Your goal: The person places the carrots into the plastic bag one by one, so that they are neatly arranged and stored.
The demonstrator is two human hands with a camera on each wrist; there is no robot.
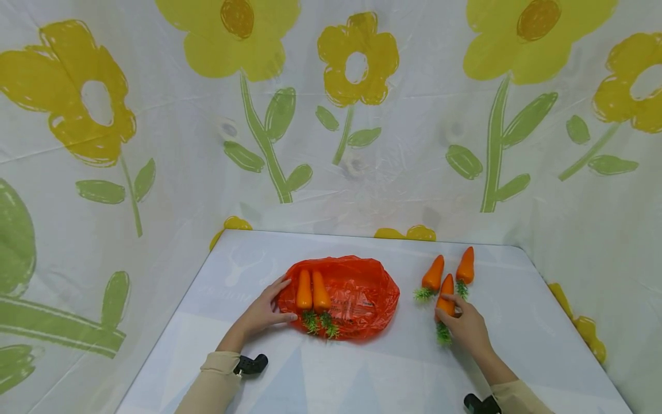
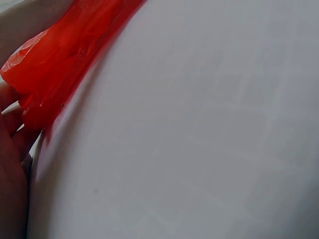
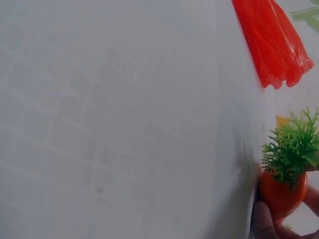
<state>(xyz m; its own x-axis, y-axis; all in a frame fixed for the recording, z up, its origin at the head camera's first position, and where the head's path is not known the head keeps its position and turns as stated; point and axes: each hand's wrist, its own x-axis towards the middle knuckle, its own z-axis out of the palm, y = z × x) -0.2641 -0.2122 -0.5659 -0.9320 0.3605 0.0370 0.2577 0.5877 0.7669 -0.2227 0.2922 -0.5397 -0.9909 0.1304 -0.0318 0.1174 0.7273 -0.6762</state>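
Observation:
An open red plastic bag (image 1: 362,313) lies on the table, with two orange toy carrots (image 1: 304,292) side by side in its left part, leafy ends toward the front. My left hand (image 1: 264,310) rests against the bag's left edge, thumb and fingers spread apart. In the left wrist view, its fingers touch the red plastic (image 2: 60,64). To the right of the bag, my right hand (image 1: 468,328) pinches another carrot (image 1: 447,284) between thumb and fingers. That carrot's green tuft (image 3: 294,147) points toward the front edge. Its tip points away from me.
Two more carrots lie just beyond the held one, the left one (image 1: 433,273) and the right one (image 1: 466,265). The white table (image 1: 414,374) has its back edge against a flower-patterned curtain (image 1: 403,144). Dark wrist devices (image 1: 251,364) sit at both sleeves.

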